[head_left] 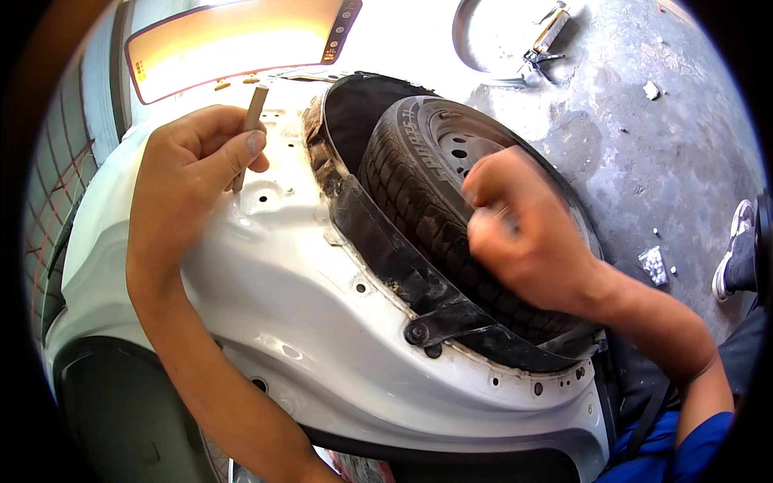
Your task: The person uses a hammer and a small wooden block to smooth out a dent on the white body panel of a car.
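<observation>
My left hand is closed round a short tan stick, pinched between thumb and fingers. The stick stands nearly upright, its lower end at the white car body panel, close to a small hole; whether it touches cannot be made out. Above the wheel, my right hand is curled in and smeared by motion. Something greyish shows between its fingers, too blurred to name. The tyre sits inside a dark wheel well with a black liner strip along its edge.
At the far left glows a lit panel with a dark frame. A caulking gun lies on the grey floor beyond the wheel. A small clear packet and another person's shoe are at the right.
</observation>
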The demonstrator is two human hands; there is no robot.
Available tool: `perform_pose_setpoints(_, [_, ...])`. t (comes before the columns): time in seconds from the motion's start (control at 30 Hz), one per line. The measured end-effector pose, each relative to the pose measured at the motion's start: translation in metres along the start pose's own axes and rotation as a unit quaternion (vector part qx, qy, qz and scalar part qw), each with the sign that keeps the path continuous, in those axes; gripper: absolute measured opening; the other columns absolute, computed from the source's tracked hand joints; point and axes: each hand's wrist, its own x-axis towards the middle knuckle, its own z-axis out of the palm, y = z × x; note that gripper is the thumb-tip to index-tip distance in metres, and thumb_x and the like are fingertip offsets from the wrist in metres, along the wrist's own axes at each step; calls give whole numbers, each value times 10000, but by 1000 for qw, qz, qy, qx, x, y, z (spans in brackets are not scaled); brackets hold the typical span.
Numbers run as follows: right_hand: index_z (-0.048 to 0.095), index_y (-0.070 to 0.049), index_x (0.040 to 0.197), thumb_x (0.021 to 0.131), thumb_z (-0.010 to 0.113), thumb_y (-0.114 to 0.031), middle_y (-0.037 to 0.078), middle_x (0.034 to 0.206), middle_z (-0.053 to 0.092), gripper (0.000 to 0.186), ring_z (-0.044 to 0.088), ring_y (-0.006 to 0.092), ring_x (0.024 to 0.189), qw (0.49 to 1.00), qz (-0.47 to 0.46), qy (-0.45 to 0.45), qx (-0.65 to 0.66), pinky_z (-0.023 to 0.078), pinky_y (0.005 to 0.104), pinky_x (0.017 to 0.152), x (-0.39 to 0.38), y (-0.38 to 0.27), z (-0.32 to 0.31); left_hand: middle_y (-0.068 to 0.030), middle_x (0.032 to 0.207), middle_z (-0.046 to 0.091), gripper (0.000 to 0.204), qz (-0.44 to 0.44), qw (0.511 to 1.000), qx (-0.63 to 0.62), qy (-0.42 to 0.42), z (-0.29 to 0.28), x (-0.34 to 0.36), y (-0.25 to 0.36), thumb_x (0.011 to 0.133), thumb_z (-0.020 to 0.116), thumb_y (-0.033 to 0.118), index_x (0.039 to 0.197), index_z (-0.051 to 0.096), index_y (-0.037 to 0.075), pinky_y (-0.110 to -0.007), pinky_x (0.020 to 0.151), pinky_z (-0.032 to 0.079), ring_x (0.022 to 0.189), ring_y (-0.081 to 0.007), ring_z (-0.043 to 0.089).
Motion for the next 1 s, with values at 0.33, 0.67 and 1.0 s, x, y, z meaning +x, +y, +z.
perform_pose_setpoints(0.33, [514,-23,931,829,603,-43,185,940,513,137,558,319,858,996,-36,-43,-67,455,407,776,8,-2,-16,-30,813,684,172,-14,1000,20,-13,-6,0,12,971,652,157,1047,693,7,-217,636,417,687,-65,540])
perform_pose_setpoints(0.67, [537,-30,929,874,589,-146,17,769,490,138,475,104,721,962,268,-7,41,419,298,646,53,42,-104,-71,864,696,256,-9,950,-106,293,-13,-7,-26,1057,565,268,1197,568,54,-172,478,344,538,-42,497])
perform_pose_setpoints(1.0, [557,2,937,888,628,-215,143,861,591,233,583,242,768,886,463,-1,-27,481,380,737,29,31,-127,-42,873,669,291,-156,979,-72,108,-28,22,-5,1062,551,267,1105,666,3,-175,497,359,592,-48,522])
